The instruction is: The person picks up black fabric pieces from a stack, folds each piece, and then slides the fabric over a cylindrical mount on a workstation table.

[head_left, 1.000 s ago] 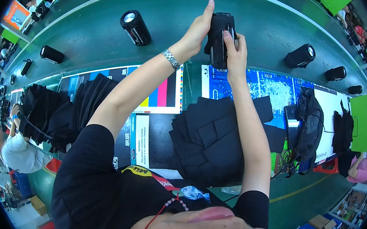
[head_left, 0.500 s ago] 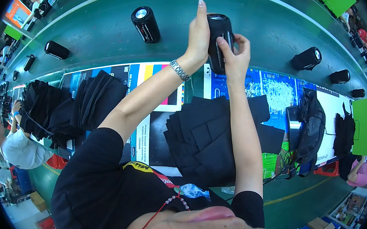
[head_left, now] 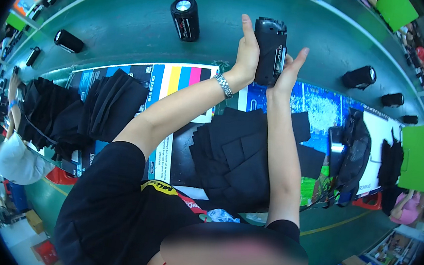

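Observation:
A black cylindrical portable speaker (head_left: 269, 48) is held upright between my two hands over the green belt. My left hand (head_left: 247, 54) presses along its left side with the thumb pointing up. On the other side, my right hand (head_left: 288, 74) supports its lower right edge, thumb raised off the surface. Some fingers of both hands are hidden behind the speaker. Beyond my left hand, another black speaker (head_left: 185, 21) stands on the belt, its round silver end showing. Below my forearms lies a fanned pile of black fabric pieces (head_left: 232, 157).
More speakers sit on the green belt (head_left: 130, 27), at left (head_left: 68, 41) and right (head_left: 359, 76). Another stack of black fabric (head_left: 115, 105) lies left of me on printed boards. A black mesh bag (head_left: 357, 151) is on the right. Co-workers sit at both sides.
The held speaker has turned and moved slightly right. My right thumb has come off its front. The standing speaker beyond my left hand appears farther right.

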Demonstrator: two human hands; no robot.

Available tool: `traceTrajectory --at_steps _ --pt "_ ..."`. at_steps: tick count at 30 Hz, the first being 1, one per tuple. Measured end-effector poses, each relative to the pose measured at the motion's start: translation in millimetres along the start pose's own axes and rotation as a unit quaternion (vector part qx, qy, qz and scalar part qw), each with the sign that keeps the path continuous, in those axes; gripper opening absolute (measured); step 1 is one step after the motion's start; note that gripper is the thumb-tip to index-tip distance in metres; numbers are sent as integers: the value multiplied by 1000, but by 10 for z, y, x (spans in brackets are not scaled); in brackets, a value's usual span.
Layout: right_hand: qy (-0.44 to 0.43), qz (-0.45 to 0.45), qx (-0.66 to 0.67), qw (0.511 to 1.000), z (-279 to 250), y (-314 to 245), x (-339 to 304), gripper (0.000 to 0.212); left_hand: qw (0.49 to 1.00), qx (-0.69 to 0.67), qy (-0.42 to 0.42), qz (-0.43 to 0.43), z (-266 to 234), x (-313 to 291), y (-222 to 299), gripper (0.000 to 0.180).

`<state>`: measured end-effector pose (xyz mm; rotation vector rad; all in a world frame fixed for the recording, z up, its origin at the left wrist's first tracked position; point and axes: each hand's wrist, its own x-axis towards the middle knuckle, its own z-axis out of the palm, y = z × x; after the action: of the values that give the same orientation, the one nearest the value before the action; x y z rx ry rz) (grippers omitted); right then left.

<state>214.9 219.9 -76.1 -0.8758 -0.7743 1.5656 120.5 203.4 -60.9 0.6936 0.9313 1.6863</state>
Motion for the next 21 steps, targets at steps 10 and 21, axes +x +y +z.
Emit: traceTrajectory --at_steps 10,21 --pt "-34 -108 -163 980 109 -474 110 50 993 -118 -3 -32 -547 246 41 90" --pt "-262 -332 -508 750 82 -648 497 53 996 76 -46 30 -461 222 283 42"
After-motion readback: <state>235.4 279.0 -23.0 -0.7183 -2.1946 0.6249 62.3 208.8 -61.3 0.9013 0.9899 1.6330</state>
